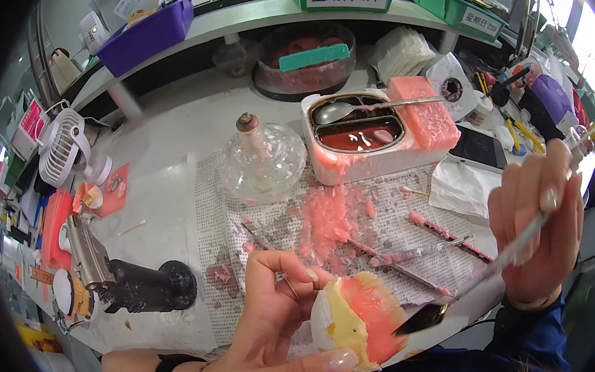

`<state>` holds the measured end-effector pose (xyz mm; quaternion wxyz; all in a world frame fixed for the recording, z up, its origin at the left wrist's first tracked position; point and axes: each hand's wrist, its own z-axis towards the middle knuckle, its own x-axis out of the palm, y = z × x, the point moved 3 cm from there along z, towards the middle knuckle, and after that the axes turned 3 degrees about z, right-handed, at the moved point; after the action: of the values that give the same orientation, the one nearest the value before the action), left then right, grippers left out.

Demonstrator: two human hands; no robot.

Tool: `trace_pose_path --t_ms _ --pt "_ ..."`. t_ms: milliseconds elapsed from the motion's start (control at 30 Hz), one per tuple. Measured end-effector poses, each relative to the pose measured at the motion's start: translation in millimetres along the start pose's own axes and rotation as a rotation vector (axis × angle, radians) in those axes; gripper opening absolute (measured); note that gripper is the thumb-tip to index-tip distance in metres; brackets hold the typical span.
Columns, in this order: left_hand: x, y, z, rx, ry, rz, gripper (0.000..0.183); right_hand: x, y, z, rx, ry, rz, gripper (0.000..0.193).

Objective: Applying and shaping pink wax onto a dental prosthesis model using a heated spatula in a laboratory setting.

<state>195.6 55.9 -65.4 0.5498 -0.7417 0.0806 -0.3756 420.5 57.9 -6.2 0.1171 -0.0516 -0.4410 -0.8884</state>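
My left hand [277,327] cups a dental cast [355,319], a pale yellow-white plaster model covered with pink wax, near the table's front edge. My right hand [539,223] grips a slim metal spatula [473,284] like a pen. The dark blade end of this tool touches the right side of the pink wax. Both hands sit over a sheet of newspaper [209,214] smeared with pink wax crumbs [328,218].
A glass alcohol lamp [262,157] stands behind my left hand. A white wax-melting pot [377,134] with a spoon sits at centre right. Several wax-coated tools [415,254] lie on the paper. A black torch [137,282] lies left, a small fan [62,145] further back, a phone [480,147] right.
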Motion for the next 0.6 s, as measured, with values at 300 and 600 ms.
trace_pose_path --t_ms 300,600 --pt "1.9 0.1 0.9 -0.027 0.002 -0.023 0.062 8.1 11.0 -13.4 -0.072 -0.031 -0.149 0.034" --pt "5.6 1.2 -3.8 -0.021 0.020 -0.134 0.059 5.6 9.8 -9.9 -0.108 0.053 -0.076 0.034"
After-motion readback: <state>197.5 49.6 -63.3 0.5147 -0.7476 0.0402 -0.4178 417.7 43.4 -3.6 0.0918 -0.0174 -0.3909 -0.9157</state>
